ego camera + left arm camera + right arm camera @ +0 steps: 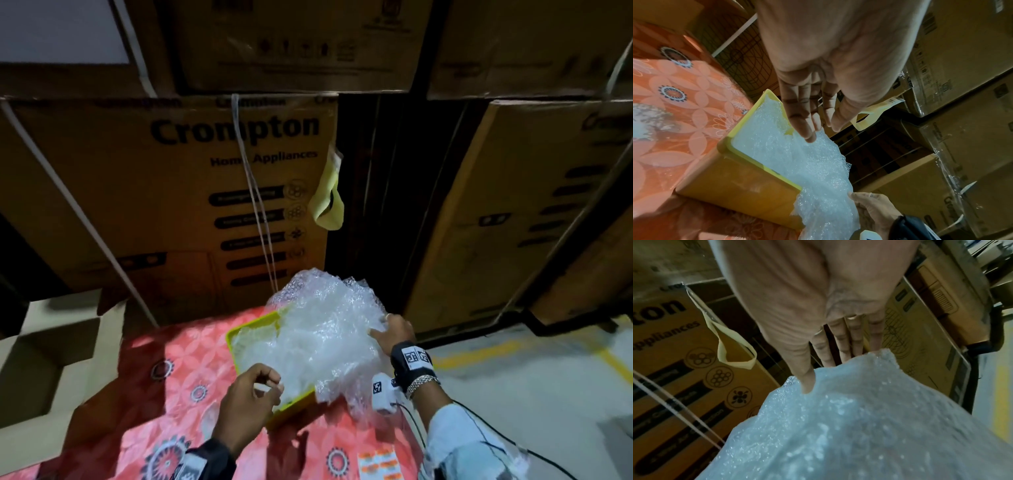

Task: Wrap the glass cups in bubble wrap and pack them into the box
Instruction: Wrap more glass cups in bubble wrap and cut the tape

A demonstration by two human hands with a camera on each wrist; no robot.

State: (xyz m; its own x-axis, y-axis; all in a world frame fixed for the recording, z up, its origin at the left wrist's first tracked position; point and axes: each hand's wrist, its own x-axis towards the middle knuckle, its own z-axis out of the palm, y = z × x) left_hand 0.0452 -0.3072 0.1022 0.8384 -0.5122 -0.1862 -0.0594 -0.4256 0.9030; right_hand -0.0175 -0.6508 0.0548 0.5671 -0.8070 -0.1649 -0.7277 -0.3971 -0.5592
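Nearest, the left hand (251, 394) hovers loosely curled and empty over the yellow bin's (236, 342) near rim. Beyond, the right hand (394, 332) pinches bubble wrap (325, 329) heaped in the bin, near the surface's right edge. Fetching wrap looks underway; no glass cups visible; next, pull a sheet free.

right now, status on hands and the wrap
Left hand open over yellow bin. Right hand grips bubble wrap heaped in bin. No cups visible.

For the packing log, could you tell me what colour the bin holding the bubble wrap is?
The bin is yellow, clearest in the left wrist view.
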